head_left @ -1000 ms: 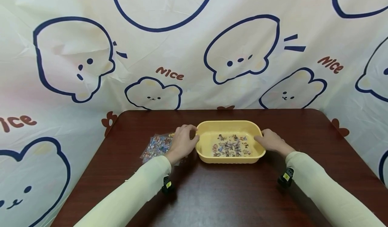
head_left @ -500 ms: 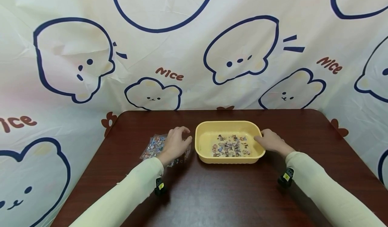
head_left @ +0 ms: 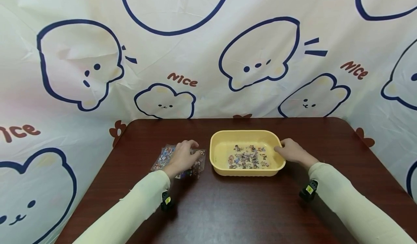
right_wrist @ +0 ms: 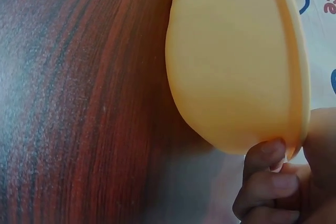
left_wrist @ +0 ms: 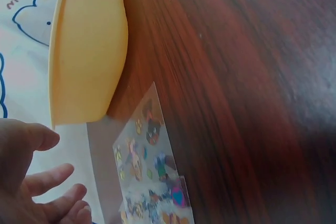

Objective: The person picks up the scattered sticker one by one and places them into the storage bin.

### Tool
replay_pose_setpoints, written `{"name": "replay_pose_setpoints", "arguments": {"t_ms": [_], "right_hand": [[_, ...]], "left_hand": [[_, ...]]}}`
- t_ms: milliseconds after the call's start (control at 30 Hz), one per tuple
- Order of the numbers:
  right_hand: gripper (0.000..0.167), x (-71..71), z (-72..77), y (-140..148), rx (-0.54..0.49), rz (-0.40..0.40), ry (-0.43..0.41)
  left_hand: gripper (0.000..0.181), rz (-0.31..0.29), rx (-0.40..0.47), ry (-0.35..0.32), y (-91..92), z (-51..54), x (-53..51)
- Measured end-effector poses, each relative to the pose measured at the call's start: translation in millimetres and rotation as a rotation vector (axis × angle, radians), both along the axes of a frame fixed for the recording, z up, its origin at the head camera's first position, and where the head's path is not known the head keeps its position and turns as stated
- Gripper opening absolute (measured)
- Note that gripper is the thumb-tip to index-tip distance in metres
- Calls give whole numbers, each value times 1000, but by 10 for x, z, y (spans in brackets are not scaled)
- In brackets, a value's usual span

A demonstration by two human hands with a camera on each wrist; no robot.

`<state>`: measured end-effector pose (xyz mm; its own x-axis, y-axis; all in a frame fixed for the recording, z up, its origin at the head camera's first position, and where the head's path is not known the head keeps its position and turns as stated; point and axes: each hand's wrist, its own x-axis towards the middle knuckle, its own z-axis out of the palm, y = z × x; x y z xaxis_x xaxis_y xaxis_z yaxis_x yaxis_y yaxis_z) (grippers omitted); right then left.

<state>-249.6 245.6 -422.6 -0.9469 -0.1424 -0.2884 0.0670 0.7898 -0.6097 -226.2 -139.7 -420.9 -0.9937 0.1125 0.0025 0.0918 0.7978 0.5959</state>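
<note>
A yellow plastic basin [head_left: 224, 172] stands on the table with small printed sticker-like pieces [head_left: 248, 158] on its bottom. At its right end my right hand [head_left: 292, 151] grips the rim, thumb inside and fingers curled under outside, as the right wrist view shows. My left hand [head_left: 183, 157] hovers over clear sheets of colourful stickers [head_left: 165, 158] left of the basin. In the left wrist view its fingers [left_wrist: 52, 179] are spread and loosely bent, holding nothing, apart from both the basin and the sticker sheets [left_wrist: 152, 166]. Part of the sheets is hidden beneath this hand.
The dark brown wooden table [head_left: 228, 207] spreads out in front of the basin and to both sides. Behind it hangs a pale cloth [head_left: 208, 55] with blue cartoon outlines. Black wrist cameras sit on both sleeves.
My left hand has let go of the basin's left rim and moved left over the sticker sheets. The right hand keeps its grip, and the basin stays almost where it was.
</note>
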Motion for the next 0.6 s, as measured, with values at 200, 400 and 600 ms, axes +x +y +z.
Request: {"name": "replay_pose_setpoints", "arguments": {"t_ms": [200,400,600], "right_hand": [[36,-25,-6,28,-19,-4,13],[33,-14,12,18,-24,-3,34],[38,-3,1,-3,30,-26,47]], "left_hand": [[34,-17,-3,-26,-72,-21,4],[30,-27,-27,-18,-164,-45,4],[34,-39,-52,-25,-236,-45,34]]}}
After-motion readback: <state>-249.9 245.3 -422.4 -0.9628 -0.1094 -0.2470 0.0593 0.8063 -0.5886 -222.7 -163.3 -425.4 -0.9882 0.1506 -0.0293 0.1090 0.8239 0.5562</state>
